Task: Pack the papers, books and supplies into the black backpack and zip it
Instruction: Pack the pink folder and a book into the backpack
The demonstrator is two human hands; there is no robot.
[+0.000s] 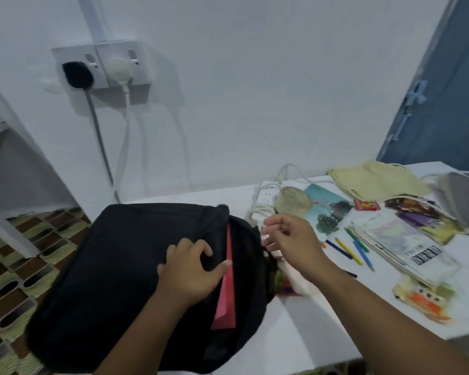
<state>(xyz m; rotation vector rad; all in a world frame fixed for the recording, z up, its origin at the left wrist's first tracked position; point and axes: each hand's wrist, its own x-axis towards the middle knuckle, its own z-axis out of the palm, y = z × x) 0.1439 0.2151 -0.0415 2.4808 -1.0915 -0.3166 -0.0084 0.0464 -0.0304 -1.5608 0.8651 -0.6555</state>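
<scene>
The black backpack (114,266) lies at the left end of the white table (322,320), its opening gaping. A red book (226,290) stands inside the opening. My left hand (192,269) grips the backpack's upper flap at the edge of the opening. My right hand (290,239) hovers just right of the bag, fingers loosely curled with nothing plainly held. Several coloured pens (349,247) lie on the table to its right. Beside them lie a white booklet (401,242) and a teal book (328,207).
A white power strip (263,204) and a clear round container (293,203) sit behind my right hand. A yellow cloth bag (377,182), colourful packets (423,212) and an orange packet (425,301) lie farther right. Wall sockets (100,66) with cables hang above the tiled floor (11,266).
</scene>
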